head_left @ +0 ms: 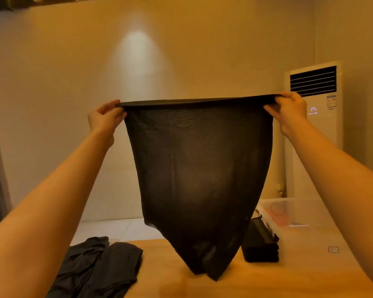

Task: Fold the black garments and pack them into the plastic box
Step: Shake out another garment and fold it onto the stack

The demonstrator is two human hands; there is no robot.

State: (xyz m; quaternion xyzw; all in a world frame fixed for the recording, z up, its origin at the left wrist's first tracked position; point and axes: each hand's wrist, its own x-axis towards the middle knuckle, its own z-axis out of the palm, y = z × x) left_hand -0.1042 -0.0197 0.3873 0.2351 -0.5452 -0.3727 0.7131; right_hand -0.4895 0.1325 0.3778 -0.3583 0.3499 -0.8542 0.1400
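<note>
A thin black garment (pixel 199 175) hangs in the air in front of me, stretched wide by its waistband. My left hand (pixel 105 118) pinches the band's left end and my right hand (pixel 290 109) pinches its right end. The garment's lower tip hangs just above the wooden table (pixel 202 282). More black garments (pixel 99 267) lie loose on the table at the left. A folded black stack (pixel 260 244) sits at the right, beside the clear plastic box (pixel 297 214), whose inside is partly hidden behind my right arm.
A white floor-standing air conditioner (pixel 314 117) stands at the back right against the beige wall. White floor tiles (pixel 116 229) show beyond the table's far edge. A small tag-like item (pixel 333 249) lies near the box.
</note>
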